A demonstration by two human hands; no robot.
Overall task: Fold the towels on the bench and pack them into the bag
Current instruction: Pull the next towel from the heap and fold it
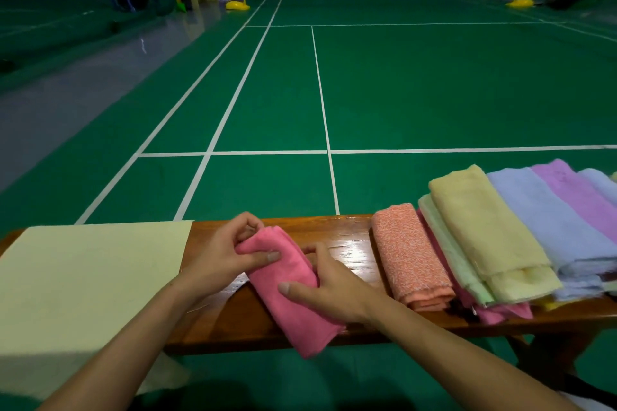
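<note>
pink towel held folded at the middle of the bench

a glossy wooden bench (pixel 347 237) runs across the foreground, with a green court floor (pixel 434 83) marked by white lines beyond it. at the bench's left end lies a flat pale yellow sheet of fabric (pixel 83 277), draping over the near edge; whether it is a towel or the bag cannot be told. to the right, a row of overlapping towels crowds the bench: an orange speckled towel (pixel 409 257) nearest the hands, then a pale green one (pixel 450 250), a yellow one (pixel 484 227), a light blue one (pixel 547 220) and a purple one (pixel 577 193) at the far right. a bare strip of wood separates the orange towel from the hands.

the pink towel (pixel 290 290) is folded into a narrow strip lying slantwise across the bench centre, its lower end hanging past the near edge. the left hand (pixel 220 257) pinches the strip's upper end, thumb on top and fingers (pixel 247 220) curled round the far fold. the right hand (pixel 330 287) rests on the strip's right side, thumb pressing on the top face, its fingers curled against the right edge.
</note>
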